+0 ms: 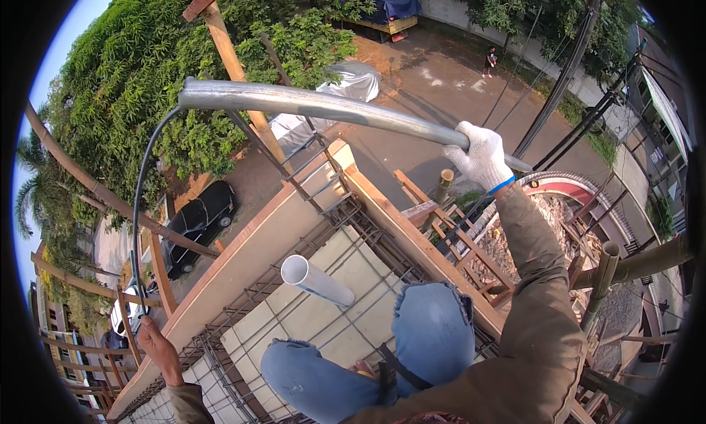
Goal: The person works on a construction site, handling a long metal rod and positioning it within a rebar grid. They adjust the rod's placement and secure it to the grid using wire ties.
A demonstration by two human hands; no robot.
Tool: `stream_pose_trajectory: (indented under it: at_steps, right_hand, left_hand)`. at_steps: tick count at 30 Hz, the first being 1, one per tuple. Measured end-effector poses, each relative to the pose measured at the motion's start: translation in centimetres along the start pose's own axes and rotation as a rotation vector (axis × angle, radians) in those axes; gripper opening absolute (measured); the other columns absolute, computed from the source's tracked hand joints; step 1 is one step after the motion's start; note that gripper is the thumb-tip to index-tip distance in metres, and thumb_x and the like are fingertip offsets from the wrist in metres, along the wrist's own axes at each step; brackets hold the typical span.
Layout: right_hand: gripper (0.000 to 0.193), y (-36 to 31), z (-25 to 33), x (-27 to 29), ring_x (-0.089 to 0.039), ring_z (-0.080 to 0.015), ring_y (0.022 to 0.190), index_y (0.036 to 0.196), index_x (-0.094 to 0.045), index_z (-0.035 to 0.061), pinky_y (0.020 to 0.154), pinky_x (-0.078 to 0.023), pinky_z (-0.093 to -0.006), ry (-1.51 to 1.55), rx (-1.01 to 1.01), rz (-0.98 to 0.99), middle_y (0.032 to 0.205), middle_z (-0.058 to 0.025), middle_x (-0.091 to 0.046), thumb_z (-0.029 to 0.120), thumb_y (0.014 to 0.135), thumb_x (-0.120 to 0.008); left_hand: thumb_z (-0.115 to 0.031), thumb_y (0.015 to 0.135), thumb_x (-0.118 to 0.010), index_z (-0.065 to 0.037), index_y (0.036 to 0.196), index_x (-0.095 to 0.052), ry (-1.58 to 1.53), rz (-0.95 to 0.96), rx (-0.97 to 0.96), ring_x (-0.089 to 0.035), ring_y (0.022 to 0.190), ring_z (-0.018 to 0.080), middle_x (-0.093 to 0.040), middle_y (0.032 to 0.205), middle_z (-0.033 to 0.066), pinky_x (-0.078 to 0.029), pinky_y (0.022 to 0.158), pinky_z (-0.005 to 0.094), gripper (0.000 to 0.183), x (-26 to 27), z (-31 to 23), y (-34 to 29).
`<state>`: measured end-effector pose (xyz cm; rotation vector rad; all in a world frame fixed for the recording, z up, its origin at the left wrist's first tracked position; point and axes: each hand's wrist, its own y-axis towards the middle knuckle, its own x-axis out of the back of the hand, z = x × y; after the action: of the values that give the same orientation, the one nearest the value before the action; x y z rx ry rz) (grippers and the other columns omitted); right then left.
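My right hand (479, 157), in a white knitted glove with a blue cuff, is closed round a long silver metal tube (294, 100). The tube reaches out to the left, high above the formwork, and a short part shows past my fist. From near its left end a thin dark hose (137, 196) curves down to my bare left hand (159, 348). My left fingers are closed on the hose's lower part, beside the formwork's left board. Whether the hose joins the tube or passes behind it, I cannot tell.
My knees are bent above a rebar grid (294, 325) inside wooden formwork (250, 251). A white plastic pipe (320, 280) stands up through the grid. Bamboo poles (603, 277) and timber scaffolding surround it. Far below are a black car (198, 229), a covered vehicle and a person (490, 61).
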<state>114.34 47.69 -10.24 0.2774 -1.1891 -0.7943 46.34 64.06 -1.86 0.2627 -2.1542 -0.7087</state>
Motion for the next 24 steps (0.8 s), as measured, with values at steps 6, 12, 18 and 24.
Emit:
stream_pose_trajectory:
  at_steps: [6, 12, 18, 24]
  right_hand:
    - [0.041, 0.1, 7.0, -2.6, -0.066, -0.0374, 0.065, 0.081, -0.065, 0.0109, 0.06, -0.051, -0.0452, 0.136, -0.004, -0.051, 0.065, -0.0144, -0.063, 0.05, 0.082, -0.076]
    - [0.043, -0.1, 15.8, -6.1, -0.068, -0.0364, 0.067, 0.087, -0.065, 0.0099, 0.062, -0.053, -0.0453, 0.354, -0.021, -0.033, 0.069, -0.0148, -0.066, 0.052, 0.085, -0.074]
    - [0.037, -0.2, 22.3, -7.6, -0.07, -0.035, 0.066, 0.088, -0.068, 0.009, 0.061, -0.054, -0.0427, 0.495, -0.024, 0.009, 0.071, -0.0154, -0.069, 0.044, 0.085, -0.077]
    - [0.051, -1.3, 25.4, -8.7, -0.069, -0.0355, 0.069, 0.09, -0.067, 0.0074, 0.065, -0.055, -0.0444, 0.555, -0.043, 0.133, 0.071, -0.0155, -0.067, 0.058, 0.085, -0.072]
  left_hand:
    - [-0.044, 0.111, -0.041, -0.012, 0.075, -0.022, -0.056, -0.088, 0.053, -0.019, 0.066, 0.0094, -0.02, 0.069, -0.0051, -0.014, 0.058, 0.0354, 0.052, 0.9, 0.8, 0.8]
    - [-0.05, 0.11, -0.041, -0.012, 0.076, -0.026, -0.078, -0.245, 0.055, -0.019, 0.07, 0.0106, -0.021, 0.075, -0.0049, -0.016, 0.06, 0.0338, 0.053, 4.3, 1.1, 2.9]
    - [-0.06, 0.107, -0.038, -0.01, 0.072, -0.03, 0.035, -0.376, 0.128, -0.024, 0.067, 0.0141, -0.024, 0.071, -0.001, -0.02, 0.061, 0.0361, 0.062, 7.2, 1.4, 4.2]
    - [-0.056, 0.108, -0.041, -0.007, 0.072, -0.033, 0.075, -0.375, 0.138, -0.026, 0.066, 0.0128, -0.028, 0.07, -0.0007, -0.02, 0.06, 0.0365, 0.061, 8.9, 3.1, 4.4]
